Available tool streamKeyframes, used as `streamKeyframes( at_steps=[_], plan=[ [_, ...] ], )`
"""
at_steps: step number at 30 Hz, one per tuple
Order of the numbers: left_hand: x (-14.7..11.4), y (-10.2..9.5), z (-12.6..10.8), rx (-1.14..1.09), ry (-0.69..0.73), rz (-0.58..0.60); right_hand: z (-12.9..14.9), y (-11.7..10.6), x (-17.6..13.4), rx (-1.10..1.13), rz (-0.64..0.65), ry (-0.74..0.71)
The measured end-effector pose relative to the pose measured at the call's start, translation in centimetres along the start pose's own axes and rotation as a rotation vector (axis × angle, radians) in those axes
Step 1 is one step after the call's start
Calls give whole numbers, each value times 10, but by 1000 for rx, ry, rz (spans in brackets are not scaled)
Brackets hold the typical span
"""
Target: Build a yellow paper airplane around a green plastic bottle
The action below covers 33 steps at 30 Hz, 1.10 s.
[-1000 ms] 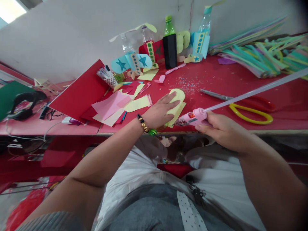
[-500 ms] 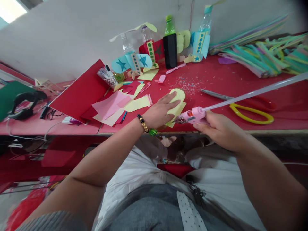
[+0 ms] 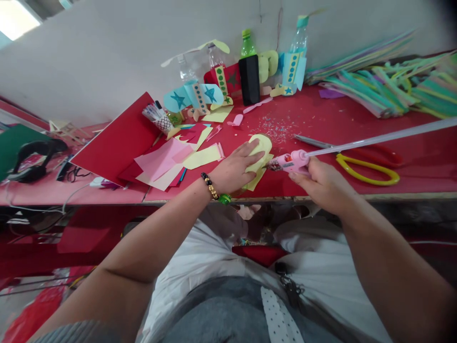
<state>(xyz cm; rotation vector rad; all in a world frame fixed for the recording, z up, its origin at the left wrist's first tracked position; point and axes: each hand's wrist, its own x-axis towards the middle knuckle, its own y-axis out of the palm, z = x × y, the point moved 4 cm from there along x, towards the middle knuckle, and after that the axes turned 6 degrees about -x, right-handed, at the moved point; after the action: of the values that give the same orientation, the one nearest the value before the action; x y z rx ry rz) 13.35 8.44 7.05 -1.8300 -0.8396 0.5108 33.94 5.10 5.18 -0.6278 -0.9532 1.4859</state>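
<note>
My left hand (image 3: 238,166) lies flat with spread fingers on a pale yellow paper piece (image 3: 263,145) near the table's front edge. Under it, more yellow paper sticks out toward me. A green bottle cap (image 3: 224,199) shows beside my left wrist; what it belongs to is hidden. In my right hand (image 3: 321,183) is a pink glue gun (image 3: 294,162), its nozzle pointing left at the edge of the yellow paper. A long clear glue stick (image 3: 385,137) runs out of its back to the right. Whether the nozzle touches the paper, I cannot tell.
Scissors with a yellow and a red handle (image 3: 367,171) lie on the right. Pink and yellow paper sheets (image 3: 164,159) lie on the left, near a pen cup (image 3: 162,121). Bottle rockets (image 3: 193,93) and a phone (image 3: 249,80) stand along the wall. Paper strips (image 3: 385,88) fill the back right.
The glue gun has shifted slightly right, its nozzle farther from my left fingers. My left hand stays on the yellow paper. The whole view has moved a little.
</note>
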Motion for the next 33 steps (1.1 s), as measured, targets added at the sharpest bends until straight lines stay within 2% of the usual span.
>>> streamKeyframes(
  at_steps=[10,19,26,33],
  plan=[
    [0,-1,-2,11,-19,2,-16,0,9,52,-89,147],
    [-1,-2,-4,11,-27,3,-22,3,16,36,-140,156],
    [0,-1,-3,16,-30,9,-21,5,16,75,-115,162],
    [-1,0,-2,11,-26,-10,-16,2,7,163,-52,92]
  ],
)
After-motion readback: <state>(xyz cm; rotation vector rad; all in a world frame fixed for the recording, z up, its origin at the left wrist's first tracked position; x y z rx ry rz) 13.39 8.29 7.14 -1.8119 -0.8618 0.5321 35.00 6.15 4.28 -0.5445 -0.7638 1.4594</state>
